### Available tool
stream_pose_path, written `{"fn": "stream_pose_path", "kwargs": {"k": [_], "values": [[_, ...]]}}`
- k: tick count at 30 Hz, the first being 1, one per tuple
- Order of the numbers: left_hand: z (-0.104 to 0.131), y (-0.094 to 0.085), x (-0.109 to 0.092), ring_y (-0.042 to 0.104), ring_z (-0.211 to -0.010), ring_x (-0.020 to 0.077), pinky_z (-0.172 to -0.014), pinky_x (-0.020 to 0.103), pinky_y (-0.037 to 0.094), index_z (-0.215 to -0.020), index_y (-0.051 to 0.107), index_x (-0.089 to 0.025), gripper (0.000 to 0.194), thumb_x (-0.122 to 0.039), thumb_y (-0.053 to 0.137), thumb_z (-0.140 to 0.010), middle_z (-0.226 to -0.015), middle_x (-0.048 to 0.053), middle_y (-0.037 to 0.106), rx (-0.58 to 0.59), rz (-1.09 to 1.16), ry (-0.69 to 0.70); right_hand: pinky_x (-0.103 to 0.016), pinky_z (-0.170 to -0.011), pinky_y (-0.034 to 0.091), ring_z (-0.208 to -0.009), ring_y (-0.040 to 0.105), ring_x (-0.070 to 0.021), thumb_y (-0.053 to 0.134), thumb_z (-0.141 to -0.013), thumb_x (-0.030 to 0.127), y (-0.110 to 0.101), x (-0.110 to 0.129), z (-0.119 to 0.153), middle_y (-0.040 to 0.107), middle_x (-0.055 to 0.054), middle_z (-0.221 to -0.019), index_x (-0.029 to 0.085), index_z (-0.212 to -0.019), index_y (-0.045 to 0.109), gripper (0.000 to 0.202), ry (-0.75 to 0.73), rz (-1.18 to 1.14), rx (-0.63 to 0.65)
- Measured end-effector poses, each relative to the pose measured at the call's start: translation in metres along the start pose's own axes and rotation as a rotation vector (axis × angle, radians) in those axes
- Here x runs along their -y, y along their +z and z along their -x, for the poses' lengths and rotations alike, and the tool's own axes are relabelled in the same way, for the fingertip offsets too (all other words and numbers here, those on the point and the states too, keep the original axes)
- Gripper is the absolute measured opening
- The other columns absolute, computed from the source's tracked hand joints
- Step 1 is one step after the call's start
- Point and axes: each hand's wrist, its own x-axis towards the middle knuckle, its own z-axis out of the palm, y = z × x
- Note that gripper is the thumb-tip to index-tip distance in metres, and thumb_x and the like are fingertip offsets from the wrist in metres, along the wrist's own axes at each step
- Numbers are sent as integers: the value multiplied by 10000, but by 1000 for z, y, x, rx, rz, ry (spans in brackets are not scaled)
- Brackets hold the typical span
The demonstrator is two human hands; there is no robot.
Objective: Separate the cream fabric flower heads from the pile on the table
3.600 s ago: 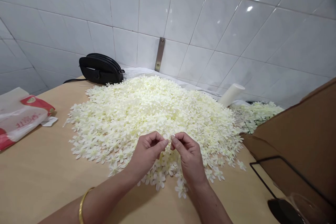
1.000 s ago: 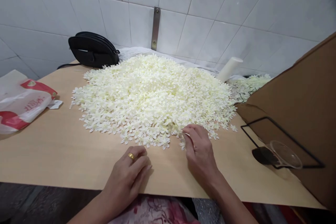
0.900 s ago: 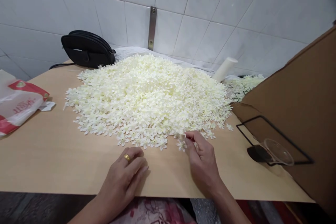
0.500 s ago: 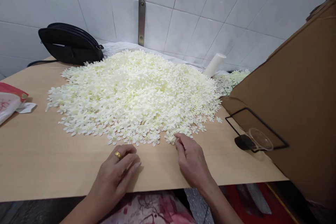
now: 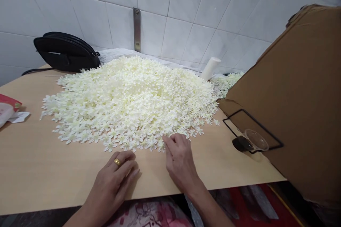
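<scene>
A broad heap of small white artificial flowers covers the middle of the table, with single blossoms spread along its front edge. My right hand is at that edge, thumb and index finger pinched together right by the front flowers. What the pinch holds, if anything, is hidden behind the fingers. My left hand, a gold ring on one finger, rests on the tabletop just in front of the heap. Its fingers are curled in with the thumb close alongside, and I cannot see inside them.
A black bag stands at the back left. A red and white packet lies at the left edge. Behind the heap leans a white roll. A large cardboard box rises on the right, beside a black wire frame with a clear round piece.
My right hand has shifted left along the front edge of the flowers and now covers some of them. The whole view has moved slightly; my left hand stays where it was.
</scene>
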Motion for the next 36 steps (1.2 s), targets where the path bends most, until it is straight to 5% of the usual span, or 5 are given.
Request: {"fn": "stream_pose_path", "kwargs": {"k": [12, 19, 25, 32, 36], "values": [[0, -2, 2, 469, -941, 176, -759, 255, 423, -843, 532, -215, 105, -241, 433, -866, -977, 52, 496, -7, 109, -45, -339, -711, 326, -811, 427, -202, 411, -767, 41, 5, -24, -29, 506, -70, -824, 175, -879, 610, 265, 48, 101, -121], [-1, -2, 3, 477, -946, 173, -765, 251, 433, -840, 551, -214, 126, -261, 437, -864, -976, 52, 508, -8, 117, -70, -326, -733, 350, -789, 460, -177, 394, -832, 170, -15, -26, -27, 540, -45, -792, 166, -796, 562, 173, 158, -256, -193], [-1, -4, 3, 509, -927, 178, -746, 240, 457, -840, 572, -212, 155, -280, 435, -861, -969, 62, 540, -37, 115, -51, -236, -546, 359, -609, 461, -122, 451, -802, 262, -29, -18, -13, 521, 13, -664, 178, -770, 548, 133, 347, -875, 279], [-3, -7, 1, 540, -893, 172, -717, 209, 479, -833, 591, -227, 180, -319, 437, -855, -956, 56, 569, -98, 119, -30, -259, -585, 342, -651, 483, -153, 414, -815, 178, -17, -12, -2, 546, -18, -677, 178, -789, 553, 141, 221, -227, 78], [-2, -7, 1, 533, -903, 165, -726, 196, 475, -838, 583, -233, 167, -312, 437, -857, -954, 49, 564, -87, 133, -24, -276, -666, 376, -744, 508, -168, 384, -839, 189, -20, -25, -24, 564, -40, -768, 180, -823, 561, 178, 213, -186, -71]]}}
